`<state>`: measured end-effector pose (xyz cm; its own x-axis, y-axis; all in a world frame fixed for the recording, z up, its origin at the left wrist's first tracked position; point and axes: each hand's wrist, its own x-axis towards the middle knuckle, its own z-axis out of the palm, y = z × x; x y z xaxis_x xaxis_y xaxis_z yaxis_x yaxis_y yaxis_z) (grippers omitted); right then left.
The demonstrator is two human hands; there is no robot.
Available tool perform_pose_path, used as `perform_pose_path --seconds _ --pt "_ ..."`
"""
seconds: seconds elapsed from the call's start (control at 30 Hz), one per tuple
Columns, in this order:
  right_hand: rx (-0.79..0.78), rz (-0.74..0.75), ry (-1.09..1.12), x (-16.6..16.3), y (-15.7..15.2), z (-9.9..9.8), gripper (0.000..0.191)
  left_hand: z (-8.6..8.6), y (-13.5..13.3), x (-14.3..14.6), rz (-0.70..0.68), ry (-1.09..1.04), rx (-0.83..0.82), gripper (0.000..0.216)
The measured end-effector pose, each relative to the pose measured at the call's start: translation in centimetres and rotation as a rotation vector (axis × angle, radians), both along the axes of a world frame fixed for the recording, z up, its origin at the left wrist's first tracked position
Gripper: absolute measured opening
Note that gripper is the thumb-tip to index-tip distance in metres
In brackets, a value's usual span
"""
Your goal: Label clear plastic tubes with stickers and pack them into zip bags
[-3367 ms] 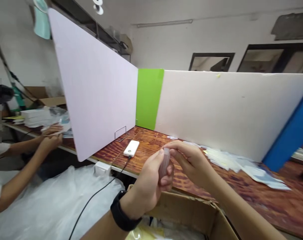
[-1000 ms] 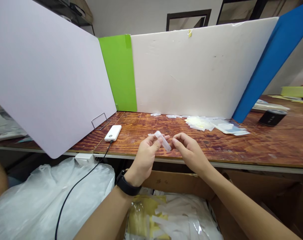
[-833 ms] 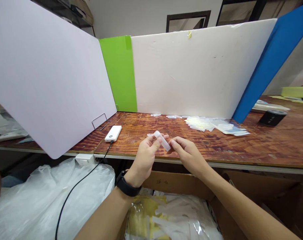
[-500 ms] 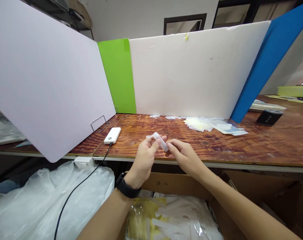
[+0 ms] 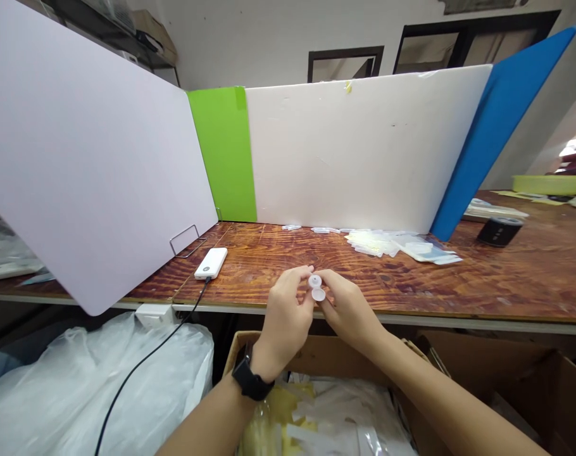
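Between my hands is a small translucent white plastic tube with a flip-top cap, seen end-on. Its round lid hangs open below the mouth. My left hand is closed on the tube from the left, thumb and fingers pinching it. From the right, my right hand closes on it too, fingertips against its side. The tube's body is mostly hidden by my fingers. Both hands are just above the front edge of the wooden table.
White slips and clear packets lie by the upright white board. A white power bank with a black cable sits left. Below are an open cardboard box of bagged strips and a plastic bag. A black cylinder stands right.
The tube has turned from lying slantwise to pointing its open end at me, its lid now hanging below. My hands have drawn closer together around it. The view has shifted slightly.
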<state>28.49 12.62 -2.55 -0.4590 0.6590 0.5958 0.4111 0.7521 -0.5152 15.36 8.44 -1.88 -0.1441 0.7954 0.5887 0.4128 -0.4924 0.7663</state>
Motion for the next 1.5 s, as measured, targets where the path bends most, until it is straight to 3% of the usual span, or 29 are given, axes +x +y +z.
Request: perform_pose_path --seconds 0.17,0.33,0.57,0.67,0.73,0.8,0.9,1.03,1.2,1.3,1.4,1.5 --pt "-0.013 0.024 0.021 -0.1 -0.2 0.0 0.025 0.0 0.0 0.0 0.061 0.164 0.145 0.021" --pt "-0.022 0.054 0.034 -0.2 -0.3 0.1 0.024 -0.3 0.2 0.0 0.079 0.132 0.203 0.020" --pt "-0.032 0.167 0.120 -0.4 -0.3 -0.2 0.024 -0.3 -0.2 0.2 0.177 0.243 0.230 0.013" --pt "-0.123 0.148 0.149 -0.5 -0.4 -0.3 0.014 0.2 -0.3 0.3 0.199 0.158 0.130 0.000" --pt "-0.233 0.179 0.191 -0.5 -0.6 -0.1 0.010 0.6 -0.3 0.2 0.128 0.003 -0.026 0.008" --pt "-0.354 0.263 0.254 -0.6 -0.8 0.1 0.011 0.9 -0.1 0.0 -0.027 -0.165 -0.166 0.014" --pt "-0.444 0.362 0.307 -0.6 -1.0 0.4 0.016 0.9 0.2 -0.4 -0.207 -0.273 -0.215 0.016" --pt "-0.349 0.322 0.291 -0.7 -0.9 0.5 0.016 0.6 0.3 -0.7 -0.187 -0.205 -0.145 0.014" --pt "-0.177 0.167 0.264 -0.6 -0.6 0.1 0.011 0.5 0.0 -0.6 -0.091 -0.077 0.026 0.011" --pt "-0.234 0.168 0.259 -0.5 -0.5 -0.1 0.017 0.6 0.0 -0.4 -0.134 -0.238 -0.053 0.006" --pt "-0.323 0.214 0.263 -0.4 -0.5 -0.1 0.029 0.8 0.2 -0.5 -0.258 -0.559 -0.204 0.014" --pt "-0.250 0.171 0.243 -0.5 -0.7 0.1 0.025 0.8 0.6 -0.7 -0.312 -0.791 -0.271 0.027"
